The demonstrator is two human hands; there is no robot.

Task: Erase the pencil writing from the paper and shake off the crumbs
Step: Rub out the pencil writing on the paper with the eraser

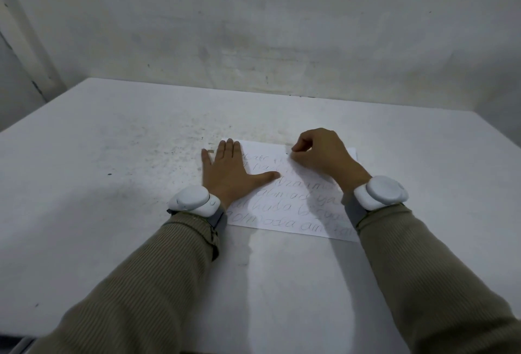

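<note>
Hands on the written sheet

Paper (pixel 307 176) lies flat on the table (pixel 112 184), about midway between its left and right edges and well short of the far edge. Pencil writing (pixel 284 207) runs across it in several lines, darkest toward the near edge of the sheet.

Our left hand (pixel 228 173) rests palm down on the sheet's left side. Its fingers are straight and spread, the thumb points right across the paper, and the little finger lies off the sheet on the table.

Our right hand (pixel 321 153) sits at the sheet's far edge, toward the right. Its fingers are curled in tight with the tips down at the paper. We cannot tell whether they hold anything, since the knuckles hide it.

A white band sits on the left wrist (pixel 194 201) and another on the right wrist (pixel 380 193), above ribbed olive sleeves (pixel 146 283). Dark specks (pixel 169 139) are scattered on the table toward the far edge, left of the paper. A pale wall (pixel 253 29) stands behind that edge.
</note>
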